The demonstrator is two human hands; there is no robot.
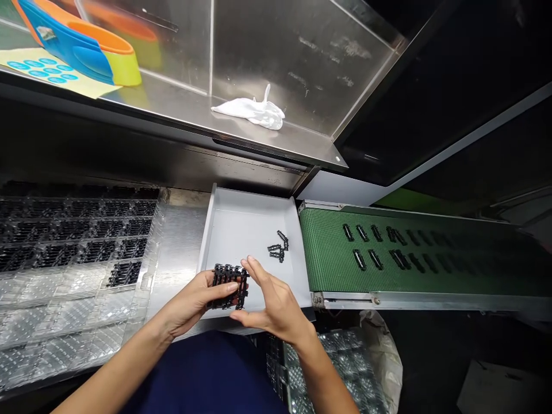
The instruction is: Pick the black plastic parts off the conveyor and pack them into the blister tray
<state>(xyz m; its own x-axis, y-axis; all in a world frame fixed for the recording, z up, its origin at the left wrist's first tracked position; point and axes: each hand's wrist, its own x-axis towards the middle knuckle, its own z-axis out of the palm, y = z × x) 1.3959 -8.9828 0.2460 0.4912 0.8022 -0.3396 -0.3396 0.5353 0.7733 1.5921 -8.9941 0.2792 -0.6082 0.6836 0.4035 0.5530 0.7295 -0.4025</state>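
the left fingers hold black parts over a white tray beside a green conveyor.

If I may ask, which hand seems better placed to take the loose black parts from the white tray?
Probably the right: the right hand lies nearer the loose black parts, while the left hand is occupied gripping a bundle of black pieces.

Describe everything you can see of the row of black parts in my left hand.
The row of black parts looks like plastic: several slim, openwork pieces with uneven ends, lined up side by side. The left hand grips it, thumb across the front, over the near side of the pale tray. The right hand curves around its right end; whether it touches is unclear.
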